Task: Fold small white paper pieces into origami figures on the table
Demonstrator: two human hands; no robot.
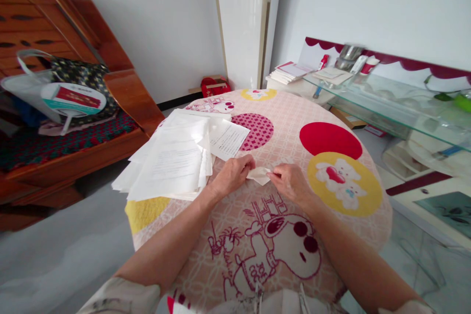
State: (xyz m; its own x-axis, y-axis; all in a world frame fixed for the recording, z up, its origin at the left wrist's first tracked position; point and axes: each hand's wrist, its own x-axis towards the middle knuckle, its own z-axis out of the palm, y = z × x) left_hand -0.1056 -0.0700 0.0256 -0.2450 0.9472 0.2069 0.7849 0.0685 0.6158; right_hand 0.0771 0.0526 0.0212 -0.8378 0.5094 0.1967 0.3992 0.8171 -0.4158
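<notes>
Wooden bench point(125, 88) with a round hand fan point(73, 98) stands well left of the stack of printed sheets point(172, 157), which lies on the cartoon-print tablecloth point(279, 127). Just right of that stack the left hand point(233, 174) rests knuckles up, forearm stretched across the cloth, thumb and fingers pinching one end of a small folded white paper point(259, 175). Farther right of the stack, the right hand point(290, 181) pinches the paper's other end, wrist low on the cloth. Well right of the stack runs a glass shelf point(397, 103).
</notes>
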